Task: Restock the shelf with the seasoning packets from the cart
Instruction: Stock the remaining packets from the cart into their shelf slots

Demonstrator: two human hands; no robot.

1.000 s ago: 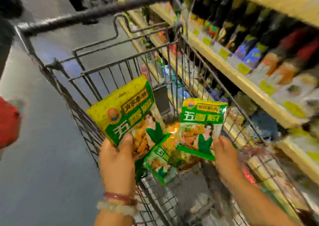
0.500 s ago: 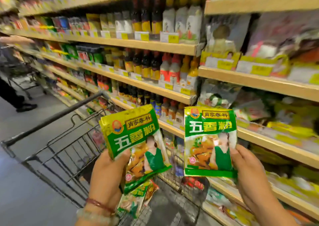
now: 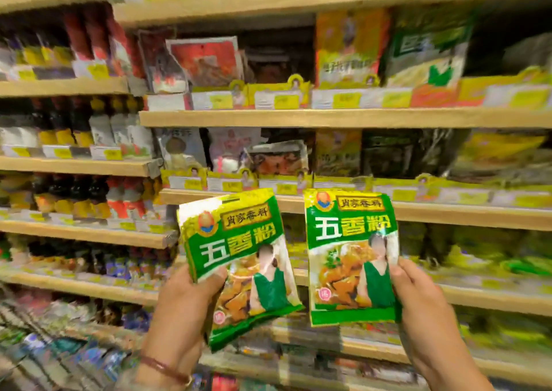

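Left hand [image 3: 182, 307]: grips left packet [image 3: 239, 259], tilted, thumb on front.
Right hand [image 3: 424, 304]: grips right packet [image 3: 352, 253], upright, by its edge.
Shelf [image 3: 328, 118]: behind both packets.

Two green seasoning packets [image 3: 242, 262] [image 3: 352, 256] upright, side by side before shelf [image 3: 328, 118]

- Wooden shelf [image 3: 328, 118] tiers run across my whole view, yellow price tags [image 3: 343, 100] clipped along the front edges.
- Dark sauce bottles [image 3: 68, 124] stand in rows on the left tiers.
- Bagged packets [image 3: 206, 59] lean upright on the middle and right tiers, pretty blurry.
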